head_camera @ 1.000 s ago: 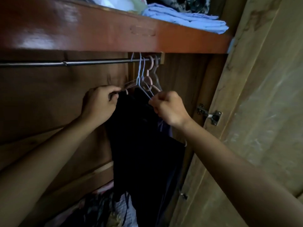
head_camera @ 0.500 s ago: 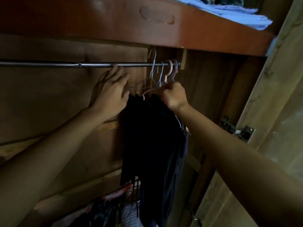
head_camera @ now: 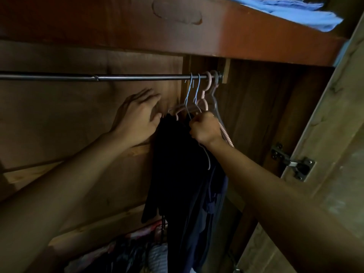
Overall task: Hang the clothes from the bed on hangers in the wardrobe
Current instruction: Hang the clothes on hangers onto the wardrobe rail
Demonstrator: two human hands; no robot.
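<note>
dark clothes [head_camera: 177, 164] hung off hangers [head_camera: 194, 107] at the right end of the rail [head_camera: 98, 77]. right hand [head_camera: 205, 129] pinched a hanger under the rail, left hand [head_camera: 137, 117] was spread, fingers touching the fabric.

no readable text, no labels, no brand marks, no numbers, no signs on any surface in view
</note>
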